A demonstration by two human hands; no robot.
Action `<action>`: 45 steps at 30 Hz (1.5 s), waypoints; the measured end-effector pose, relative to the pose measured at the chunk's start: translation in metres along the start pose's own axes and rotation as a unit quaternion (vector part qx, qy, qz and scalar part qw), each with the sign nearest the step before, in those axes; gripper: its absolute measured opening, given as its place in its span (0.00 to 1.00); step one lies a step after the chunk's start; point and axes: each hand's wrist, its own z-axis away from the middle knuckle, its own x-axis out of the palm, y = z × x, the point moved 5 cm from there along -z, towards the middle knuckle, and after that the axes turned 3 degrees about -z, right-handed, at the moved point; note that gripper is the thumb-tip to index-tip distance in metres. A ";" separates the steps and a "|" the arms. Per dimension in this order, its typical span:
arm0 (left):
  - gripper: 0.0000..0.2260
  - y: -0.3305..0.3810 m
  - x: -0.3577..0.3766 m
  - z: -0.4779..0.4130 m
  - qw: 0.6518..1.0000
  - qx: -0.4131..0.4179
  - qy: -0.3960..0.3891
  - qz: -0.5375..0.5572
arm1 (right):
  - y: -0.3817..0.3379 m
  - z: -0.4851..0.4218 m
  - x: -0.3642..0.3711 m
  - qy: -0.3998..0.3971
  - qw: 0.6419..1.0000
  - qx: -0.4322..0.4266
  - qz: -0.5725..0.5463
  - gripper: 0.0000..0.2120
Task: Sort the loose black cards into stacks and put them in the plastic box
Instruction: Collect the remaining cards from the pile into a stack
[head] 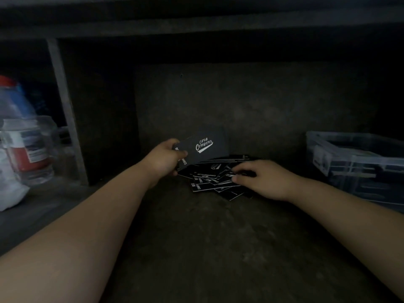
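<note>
A dark grey, rough-surfaced bench (207, 248) runs under both forearms and ends in a dim recess beyond the grips. A clear plastic box with inner dividers (358, 165) stands on it, well to the right of the right grip (262, 178), with dark flat items lying in its compartments; what they are is too murky to tell. Far to the left of the left grip (166, 158) stands a clear plastic jar with a red-and-white label (28, 149), blurred, with a pale bottle with a red cap (13, 99) behind it.

The loose pile of black cards with white print (209, 178) lies fanned and overlapping on the bench, between the two grips and partly under the right one. Just above the pile, a squared stack of black cards showing a white "Club Camping" logo (205, 147) is raised off the bench and tilted, its face turned toward the camera.

The left grip is clamped on the left end of that stack, thumb on the face and fingers behind. The right grip lies palm-down on the right side of the pile, its fingers bent onto the cards; the blur hides whether they pinch one.
</note>
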 end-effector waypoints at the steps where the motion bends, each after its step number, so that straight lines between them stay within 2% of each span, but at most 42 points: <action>1: 0.07 -0.001 0.001 0.000 1.000 -0.006 0.002 0.006 | -0.004 0.001 -0.002 0.007 1.000 -0.014 -0.011 0.17; 3: 0.08 -0.003 0.005 -0.001 1.000 -0.012 0.002 0.005 | -0.005 0.001 -0.006 0.029 0.998 -0.033 -0.036 0.14; 6: 0.06 -0.007 0.009 -0.002 1.000 -0.023 0.000 -0.001 | 0.005 -0.002 -0.007 0.064 0.997 -0.032 -0.037 0.17; 8: 0.06 -0.008 0.011 -0.002 1.000 -0.030 0.002 -0.011 | 0.017 -0.007 -0.005 0.051 0.999 0.007 -0.015 0.22; 11: 0.05 -0.006 0.012 -0.003 0.999 -0.030 0.009 -0.014 | 0.031 -0.011 0.003 -0.011 0.997 0.076 -0.004 0.27; 15: 0.05 -0.004 0.011 -0.002 0.999 -0.027 0.013 -0.012 | 0.027 -0.008 -0.002 -0.005 0.997 0.079 -0.019 0.27; 19: 0.06 -0.003 0.013 -0.001 1.000 -0.028 0.009 -0.002 | 0.018 -0.006 -0.015 0.023 0.998 0.053 -0.040 0.20; 22: 0.05 -0.002 0.014 -0.001 1.000 -0.028 0.006 -0.009 | 0.024 -0.005 -0.023 0.085 0.992 0.036 -0.091 0.14; 27: 0.05 -0.003 0.013 0.000 0.999 -0.033 -0.005 -0.015 | 0.036 -0.001 -0.017 -0.013 0.996 0.080 -0.026 0.30; 37: 0.07 -0.005 0.009 -0.003 0.998 -0.039 0.011 0.037 | 0.037 -0.001 -0.025 -0.002 0.997 0.038 -0.073 0.29; 41: 0.07 -0.005 0.007 -0.002 0.997 -0.038 0.032 0.062 | 0.044 0.000 -0.020 -0.021 0.994 0.091 -0.063 0.37; 45: 0.05 -0.003 0.006 -0.002 0.997 -0.036 0.035 0.059 | 0.045 -0.002 -0.018 -0.029 0.994 0.099 -0.035 0.37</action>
